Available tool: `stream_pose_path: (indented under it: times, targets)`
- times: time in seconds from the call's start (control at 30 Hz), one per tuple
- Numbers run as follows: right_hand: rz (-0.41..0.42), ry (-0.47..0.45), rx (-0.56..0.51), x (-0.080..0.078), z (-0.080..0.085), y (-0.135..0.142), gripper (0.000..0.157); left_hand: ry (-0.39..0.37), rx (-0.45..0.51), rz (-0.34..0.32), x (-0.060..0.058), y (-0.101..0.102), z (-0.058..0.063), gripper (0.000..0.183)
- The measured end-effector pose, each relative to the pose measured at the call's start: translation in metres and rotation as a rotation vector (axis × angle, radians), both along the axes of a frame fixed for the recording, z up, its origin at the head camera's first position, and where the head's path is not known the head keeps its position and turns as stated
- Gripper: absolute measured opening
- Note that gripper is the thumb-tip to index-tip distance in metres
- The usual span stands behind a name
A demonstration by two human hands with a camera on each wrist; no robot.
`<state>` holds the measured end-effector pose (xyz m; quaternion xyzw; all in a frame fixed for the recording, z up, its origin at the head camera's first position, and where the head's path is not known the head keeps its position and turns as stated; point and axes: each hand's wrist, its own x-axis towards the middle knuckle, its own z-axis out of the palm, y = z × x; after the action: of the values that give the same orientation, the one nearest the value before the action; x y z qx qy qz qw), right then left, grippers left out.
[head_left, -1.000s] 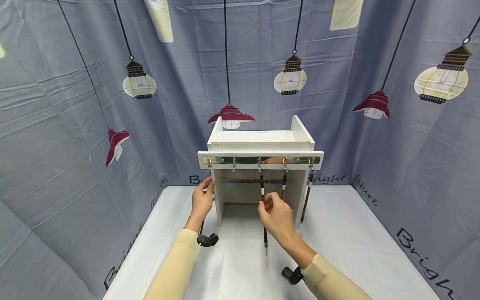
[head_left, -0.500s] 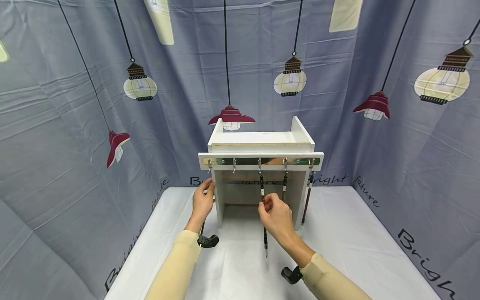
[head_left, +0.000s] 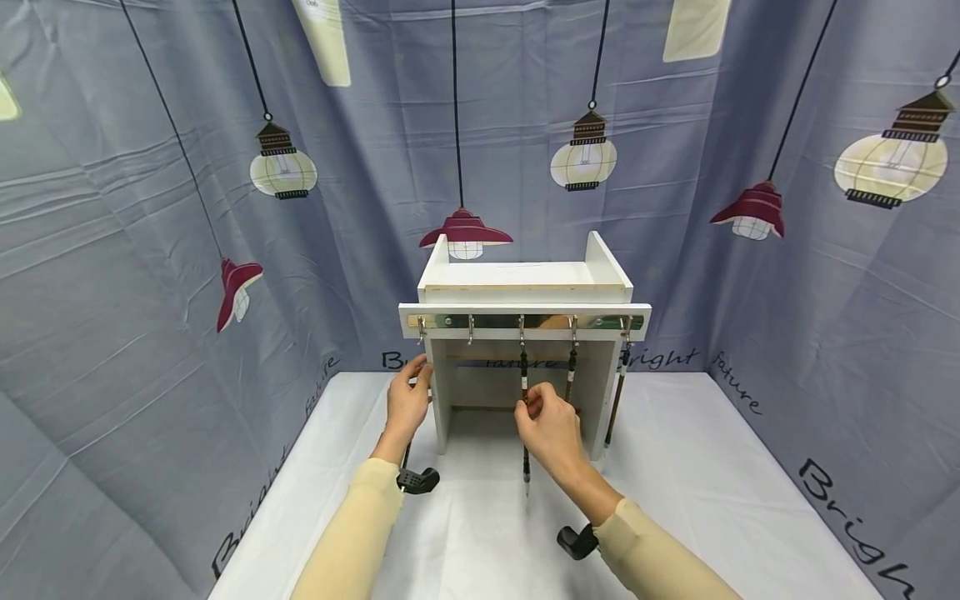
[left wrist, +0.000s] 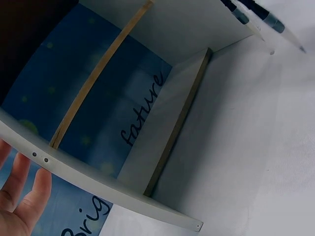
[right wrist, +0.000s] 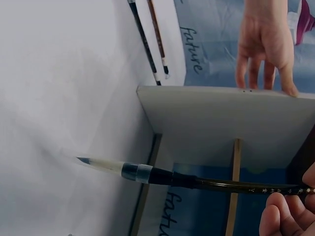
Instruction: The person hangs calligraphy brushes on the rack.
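A calligraphy brush with a dark shaft hangs tip down from the middle hook of a white wooden rack. My right hand pinches its shaft between thumb and fingers. In the right wrist view, the brush shows a pale tuft with a dark point, beside the curled fingers. My left hand touches the outer side of the rack's left panel. Its fingertips rest against that panel in the left wrist view, where the hand is partly cut off.
Two more brushes hang farther right, one brown brush partly behind my right hand and another brush at the end hook. Two brushes lie beyond the left panel. A white cloth covers the table, before a grey-blue curtain.
The lower tip of the pinched brush has shifted slightly left and up, and my right hand has moved a little with it. My left hand stays at the panel.
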<state>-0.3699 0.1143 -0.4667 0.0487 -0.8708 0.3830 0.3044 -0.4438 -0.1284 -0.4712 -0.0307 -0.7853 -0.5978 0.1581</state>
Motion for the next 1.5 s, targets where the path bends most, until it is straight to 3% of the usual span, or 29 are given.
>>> stream_pose_path:
  times: [0.27, 0.83, 1.07, 1.5]
  targets:
    - [-0.001, -0.101, -0.009, -0.010, 0.001, -0.003, 0.009, -0.004, 0.001, -0.003, 0.000, 0.001, 0.000, 0.043]
    - [-0.003, -0.165, -0.011, -0.022, 0.005, -0.004, 0.014, 0.020, -0.004, 0.008, 0.001, 0.002, 0.001, 0.044]
    - [-0.013, -0.184, -0.027, -0.012, 0.011, 0.001, 0.021, 0.027, -0.007, 0.010, -0.001, 0.002, 0.000, 0.044]
    - [-0.025, -0.097, -0.060, 0.012, 0.023, 0.030, 0.020, 0.029, -0.016, 0.016, -0.003, 0.003, -0.002, 0.045]
